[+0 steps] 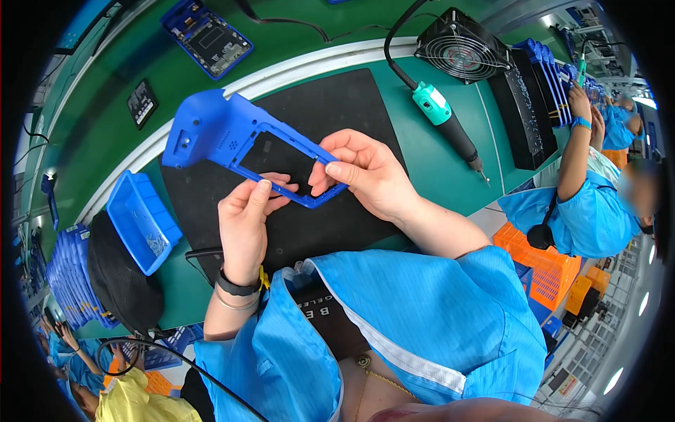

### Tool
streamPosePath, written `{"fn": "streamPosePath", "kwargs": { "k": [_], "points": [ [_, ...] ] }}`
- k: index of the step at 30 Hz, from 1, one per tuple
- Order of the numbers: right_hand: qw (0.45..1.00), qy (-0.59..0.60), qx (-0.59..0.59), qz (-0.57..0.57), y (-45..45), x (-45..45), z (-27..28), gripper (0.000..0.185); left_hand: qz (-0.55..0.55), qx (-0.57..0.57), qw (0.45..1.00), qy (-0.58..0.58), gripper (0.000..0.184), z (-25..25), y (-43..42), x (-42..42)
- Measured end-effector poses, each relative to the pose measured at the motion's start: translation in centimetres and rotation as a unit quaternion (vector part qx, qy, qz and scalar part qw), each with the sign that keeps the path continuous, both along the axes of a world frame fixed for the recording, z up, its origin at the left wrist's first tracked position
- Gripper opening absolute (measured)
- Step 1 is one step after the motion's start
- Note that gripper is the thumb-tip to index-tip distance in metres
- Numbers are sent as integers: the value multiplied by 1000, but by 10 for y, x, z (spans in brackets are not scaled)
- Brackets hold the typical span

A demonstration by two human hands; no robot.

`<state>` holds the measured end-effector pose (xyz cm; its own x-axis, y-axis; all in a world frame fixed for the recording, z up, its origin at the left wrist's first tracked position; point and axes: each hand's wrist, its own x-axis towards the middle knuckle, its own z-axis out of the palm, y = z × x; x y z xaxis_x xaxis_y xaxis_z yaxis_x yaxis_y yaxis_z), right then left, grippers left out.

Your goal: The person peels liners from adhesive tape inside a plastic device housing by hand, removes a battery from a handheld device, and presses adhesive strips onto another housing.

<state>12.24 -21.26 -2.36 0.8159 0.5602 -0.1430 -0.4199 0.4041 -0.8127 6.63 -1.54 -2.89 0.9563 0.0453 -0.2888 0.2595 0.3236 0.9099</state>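
Between my two hands is a blue plastic device housing with a large rectangular cutout and a small cluster of speaker holes. It is held tilted above a black mat. My left hand pinches its lower edge between thumb and fingers. On the right end of the frame, my right hand has a similar grip, with the thumb on the near face. Some fingertips show through and behind the cutout. A black band sits on my left wrist.
A green-and-black electric screwdriver lies right of the mat, near a fan. A blue bin with small parts stands left, beside stacked blue housings. An opened device lies at the back. A co-worker works at right.
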Motion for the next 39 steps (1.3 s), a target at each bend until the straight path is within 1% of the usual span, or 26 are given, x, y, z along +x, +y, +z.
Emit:
{"fn": "streamPosePath", "kwargs": {
  "k": [6, 8, 12, 18, 24, 26, 32, 39],
  "points": [
    [1000, -1, 5, 8, -2, 1, 0, 19, -15, -40, 999, -20, 24, -6, 3, -2],
    [1000, -4, 20, 3, -2, 1, -2, 18, -25, -52, 998, -24, 27, -6, 4, -2],
    [1000, -6, 27, -2, 0, -1, 2, 19, 7, -49, 999, -13, 24, -3, 0, -1],
    [1000, -3, 12, -5, -1, -1, 2, 20, 0, -31, 999, -18, 25, -3, -1, 0],
    [1000, 3, 18, 11, -5, 2, 5, 19, -15, -28, 998, -54, 25, -4, 0, -1],
    [999, 9, 37, 24, -6, 2, 7, 18, -26, -59, 996, -68, 24, -4, 0, -1],
    [997, 19, 72, 35, -8, 2, 2, 17, -44, -91, 987, -126, 23, -4, 1, -1],
    [992, 5, 115, 42, -7, 1, -5, 19, -31, -140, 979, -147, 22, -6, -4, 0]
  ]
}}
